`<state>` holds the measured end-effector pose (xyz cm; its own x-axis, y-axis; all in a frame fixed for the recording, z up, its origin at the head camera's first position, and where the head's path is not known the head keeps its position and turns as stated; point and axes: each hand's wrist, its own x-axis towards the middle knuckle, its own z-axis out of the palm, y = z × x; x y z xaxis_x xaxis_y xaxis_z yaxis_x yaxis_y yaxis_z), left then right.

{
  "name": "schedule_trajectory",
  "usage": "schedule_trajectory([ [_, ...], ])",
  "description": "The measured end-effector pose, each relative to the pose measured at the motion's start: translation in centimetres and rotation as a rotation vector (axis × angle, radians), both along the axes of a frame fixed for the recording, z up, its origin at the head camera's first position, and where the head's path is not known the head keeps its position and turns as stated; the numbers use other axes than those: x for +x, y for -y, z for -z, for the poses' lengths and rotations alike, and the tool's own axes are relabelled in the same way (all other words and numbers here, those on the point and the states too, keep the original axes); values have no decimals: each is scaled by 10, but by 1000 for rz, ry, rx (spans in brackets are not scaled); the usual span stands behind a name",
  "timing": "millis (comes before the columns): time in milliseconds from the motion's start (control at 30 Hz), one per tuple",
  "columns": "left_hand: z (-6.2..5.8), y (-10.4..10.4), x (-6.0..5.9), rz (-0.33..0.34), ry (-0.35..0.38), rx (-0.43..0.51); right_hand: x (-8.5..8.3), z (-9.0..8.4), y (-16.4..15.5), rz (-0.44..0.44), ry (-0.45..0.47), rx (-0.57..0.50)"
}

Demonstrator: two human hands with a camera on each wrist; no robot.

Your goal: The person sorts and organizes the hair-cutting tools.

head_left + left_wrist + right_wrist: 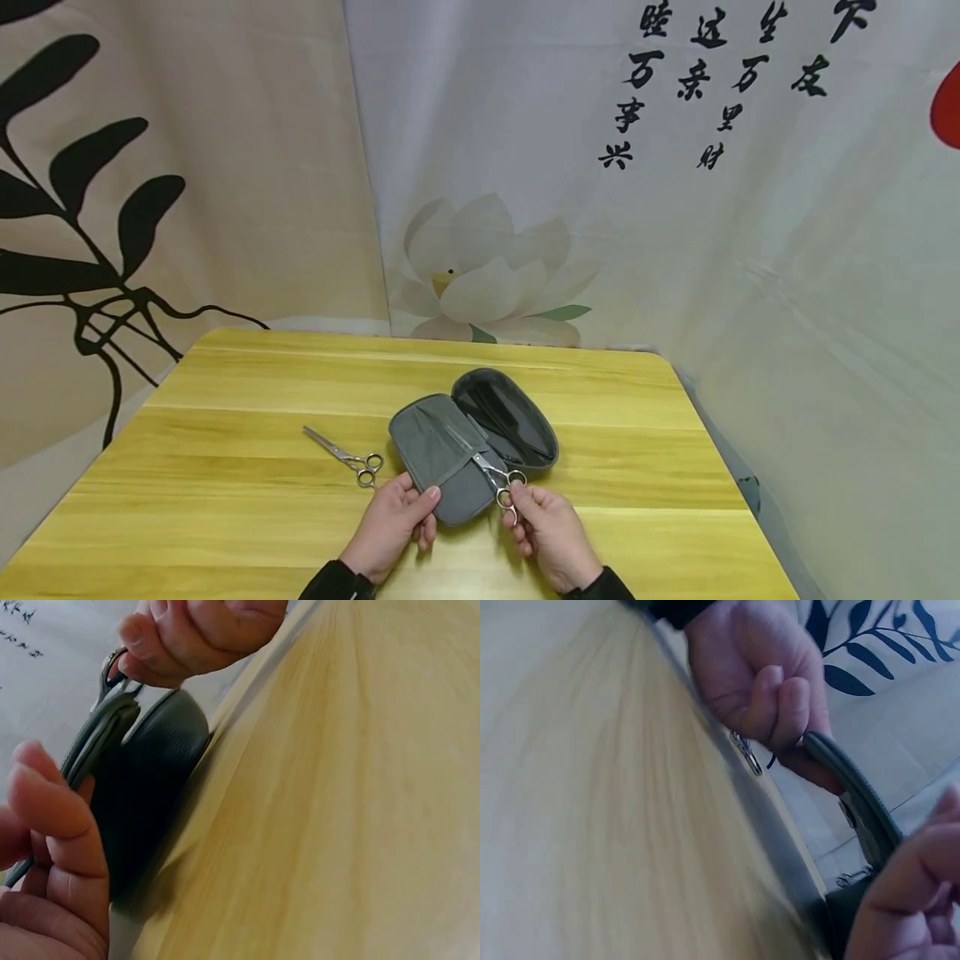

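While the grey zip case point(472, 446) lies opened flat near the middle of the yellow wooden table point(225, 500), both hands work at its near end. The left hand point(393, 521) holds the near left edge of the case's flap, thumb on top and fingers curled under it; the left wrist view shows the same pinch, with the flap's edge point(97, 746) between thumb and fingers. The right hand point(551, 533) pinches the finger rings of a pair of scissors point(495, 477) with curled fingertips. Those scissors lie along the inner face of the left half of the case, blades pointing far and left, and the blades seem to pass under a strap there, though that detail is too small to be sure of. The right half of the case is a dark, hollow shell point(513, 421); whether anything sits in it I cannot tell.

A second pair of scissors point(347, 457) rests on the table just left of the case, apart from it and untouched, rings toward the near side.

Judging by how things lie, the work is about halfway: one pair is at or in its slot in the case, the other remains outside on the table, and the case is unzipped and open.
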<state>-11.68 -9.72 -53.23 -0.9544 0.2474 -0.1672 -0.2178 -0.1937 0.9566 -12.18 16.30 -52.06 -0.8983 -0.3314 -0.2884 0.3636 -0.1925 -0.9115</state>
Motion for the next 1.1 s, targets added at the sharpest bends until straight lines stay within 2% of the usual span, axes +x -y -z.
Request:
schedule_trajectory([
  [100, 0, -1, 1, 38, -10, 10, 0, 0, -3, -98, 25, -64],
  [167, -1, 0, 1, 63, -19, 14, 0, -1, -3, -121, 38, -64],
  [400, -2, 1, 2, 110, -47, 13, 1, 1, 0, -7, -17, 93],
  [633, -1, 0, 3, 137, -41, 30, 2, 3, 1, 9, -58, 220],
  [900, -1, 0, 3, 141, -43, 51, 0, 0, 0, -75, 3, 55],
  [1100, -1, 2, 3, 154, -35, 55, 0, 1, -1, -71, 31, 33],
])
